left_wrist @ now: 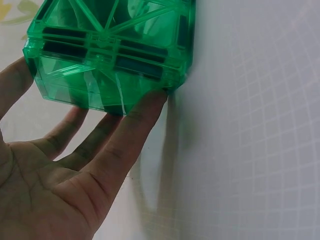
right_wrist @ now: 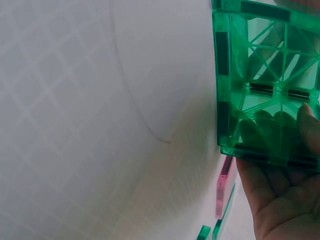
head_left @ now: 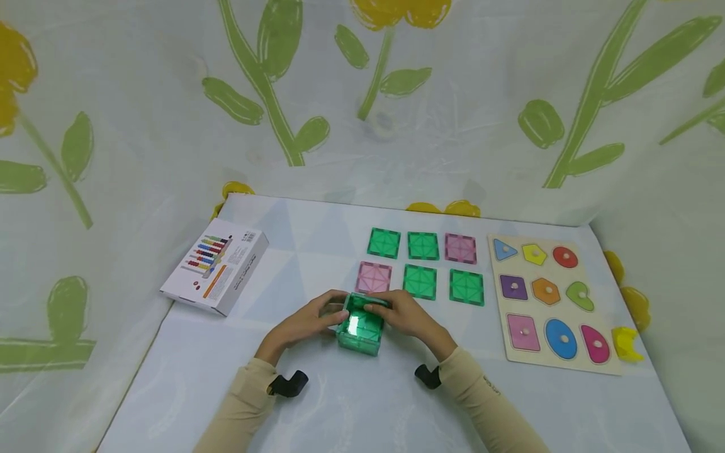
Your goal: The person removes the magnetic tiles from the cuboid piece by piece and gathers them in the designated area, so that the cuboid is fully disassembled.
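Observation:
Both hands hold a green see-through box of magnetic tiles (head_left: 359, 343) above the near middle of the table. My left hand (head_left: 303, 324) grips its left side; in the left wrist view the fingers (left_wrist: 132, 125) spread along one tile wall. My right hand (head_left: 409, 314) pinches the opposite wall, the thumb (right_wrist: 311, 129) inside the box and the other fingers showing through the green plastic. The side facing the right wrist camera is uncovered, so the crossed ribs within show. Just beyond the box lies a pink magnetic tile (head_left: 374, 277), beside a green tile (head_left: 420, 281).
More flat tiles lie behind, among them a green tile (head_left: 384, 243) and a pink tile (head_left: 460, 248). A wooden shape puzzle board (head_left: 498, 302) lies at right, with a yellow piece (head_left: 626, 344) at its edge. A white box with an abacus picture (head_left: 218, 264) lies at left.

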Demonstrator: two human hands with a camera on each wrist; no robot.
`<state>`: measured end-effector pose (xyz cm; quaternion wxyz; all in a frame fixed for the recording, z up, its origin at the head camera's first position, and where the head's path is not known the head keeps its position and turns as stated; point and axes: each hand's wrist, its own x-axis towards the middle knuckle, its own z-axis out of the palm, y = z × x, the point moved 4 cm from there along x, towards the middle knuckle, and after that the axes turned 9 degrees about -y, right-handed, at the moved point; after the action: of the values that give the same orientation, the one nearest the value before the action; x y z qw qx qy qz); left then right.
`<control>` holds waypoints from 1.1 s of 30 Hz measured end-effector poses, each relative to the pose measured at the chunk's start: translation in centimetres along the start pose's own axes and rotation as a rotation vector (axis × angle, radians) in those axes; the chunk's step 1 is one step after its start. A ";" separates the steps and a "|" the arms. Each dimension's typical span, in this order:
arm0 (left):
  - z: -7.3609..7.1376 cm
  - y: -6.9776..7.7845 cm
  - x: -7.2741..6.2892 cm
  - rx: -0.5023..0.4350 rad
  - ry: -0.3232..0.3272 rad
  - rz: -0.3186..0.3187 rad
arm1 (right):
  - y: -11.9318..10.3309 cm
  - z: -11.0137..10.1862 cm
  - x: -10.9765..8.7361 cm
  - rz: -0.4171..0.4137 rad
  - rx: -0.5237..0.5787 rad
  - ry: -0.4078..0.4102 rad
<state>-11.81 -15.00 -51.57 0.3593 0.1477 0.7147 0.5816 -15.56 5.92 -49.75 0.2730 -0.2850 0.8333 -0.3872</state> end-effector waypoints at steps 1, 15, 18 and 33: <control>0.0 0.0 0.0 -0.002 0.001 -0.002 | 0.0 0.0 0.0 0.004 0.002 0.001; -0.3 -0.3 0.3 -0.010 -0.016 0.002 | 0.1 0.1 0.2 -0.026 0.001 0.001; -0.3 -0.3 0.3 -0.016 -0.022 0.005 | 0.2 0.1 0.2 -0.020 0.013 -0.005; -0.3 -0.2 0.0 -0.035 -0.011 0.004 | 0.4 0.2 0.5 -0.011 0.032 -0.006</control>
<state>-11.97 -15.23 -51.71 0.3647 0.1461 0.7022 0.5938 -15.85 5.71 -50.36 0.2777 -0.2863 0.8247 -0.4010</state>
